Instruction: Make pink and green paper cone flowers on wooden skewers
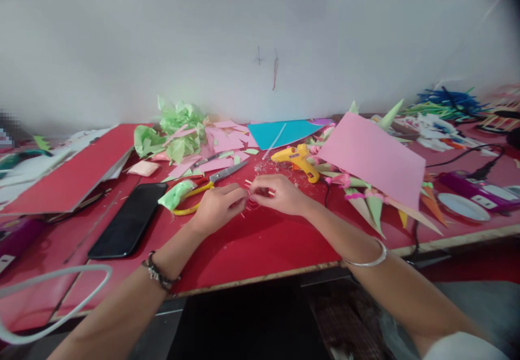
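Observation:
Over the red tabletop, my left hand (219,206) and my right hand (280,193) meet fingertip to fingertip. Both have their fingers curled in a pinch around a small, thin pink piece (252,204) that looks looped or coiled; the fingers hide most of it. Short pale stick-like ends show by the right fingers. Just behind my left hand lie yellow-handled scissors (193,191), their blades pointing to the back right. A crumpled light green piece (176,194) rests against their handles. Beyond my right hand is a yellow glue gun (298,160).
A black phone (129,220) lies at left, near a red board (77,167). Pink paper scraps (227,139), green tissue (182,116) and a blue sheet (284,132) line the back. Pink card (374,154) covers paper cones (374,211) at right. A white loop (57,270) juts in front left.

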